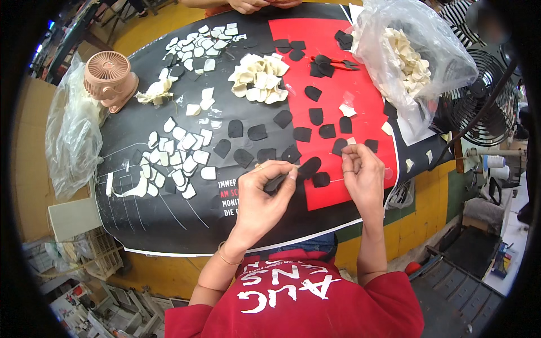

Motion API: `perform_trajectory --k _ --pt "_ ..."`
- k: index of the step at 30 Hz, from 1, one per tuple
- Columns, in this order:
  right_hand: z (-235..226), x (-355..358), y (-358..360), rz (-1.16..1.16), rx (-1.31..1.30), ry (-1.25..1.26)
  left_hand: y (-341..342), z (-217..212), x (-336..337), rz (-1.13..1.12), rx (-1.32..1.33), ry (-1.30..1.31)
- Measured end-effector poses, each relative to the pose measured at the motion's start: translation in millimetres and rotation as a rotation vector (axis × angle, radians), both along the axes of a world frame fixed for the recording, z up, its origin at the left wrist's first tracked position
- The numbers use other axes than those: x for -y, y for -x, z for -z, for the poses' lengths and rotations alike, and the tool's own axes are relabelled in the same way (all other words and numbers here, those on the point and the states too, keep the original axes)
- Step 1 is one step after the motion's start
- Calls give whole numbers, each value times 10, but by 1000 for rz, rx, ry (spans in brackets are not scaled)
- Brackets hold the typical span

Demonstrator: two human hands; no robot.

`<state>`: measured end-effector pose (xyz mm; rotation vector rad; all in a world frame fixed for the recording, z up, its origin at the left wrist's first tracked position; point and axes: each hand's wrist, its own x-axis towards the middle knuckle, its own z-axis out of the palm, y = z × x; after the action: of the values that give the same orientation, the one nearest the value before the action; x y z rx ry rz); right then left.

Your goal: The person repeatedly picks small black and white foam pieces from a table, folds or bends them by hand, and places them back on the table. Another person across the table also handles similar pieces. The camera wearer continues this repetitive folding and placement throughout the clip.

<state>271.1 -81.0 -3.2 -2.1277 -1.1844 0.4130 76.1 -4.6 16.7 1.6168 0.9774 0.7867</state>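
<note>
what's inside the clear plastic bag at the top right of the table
The clear plastic bag holds a heap of cream fabric petals, showing through its wall. How deep the heap goes, and whether anything else lies beneath it, is hidden by the petals and the crumpled plastic.

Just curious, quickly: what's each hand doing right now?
Left hand: pinching a black fabric petal.
Right hand: fingertips pinched shut; what they hold cannot be told.

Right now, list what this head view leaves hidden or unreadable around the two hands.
- Whatever the right hand pinches: too small, covered by its fingertips.
- The near end of the black petal in the left hand: hidden behind the fingers.
- Contents of the clear bag at the left: blurred by crumpled plastic.
- The other person's hands at the far side: cut off by the top edge.
</note>
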Motion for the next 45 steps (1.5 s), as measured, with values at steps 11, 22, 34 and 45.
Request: perform_trajectory --k 11,22,34,45 --pt "-213 237 203 -352 -499 -256 -142 6 167 147 41 98" --pt "111 -299 -768 220 -274 -281 128 7 120 56 228 413" --pt "-148 126 366 -375 -1201 -302 -102 96 267 46 298 -84" --pt "-400 -420 -535 -25 -355 -312 430 217 267 -150 -92 -314"
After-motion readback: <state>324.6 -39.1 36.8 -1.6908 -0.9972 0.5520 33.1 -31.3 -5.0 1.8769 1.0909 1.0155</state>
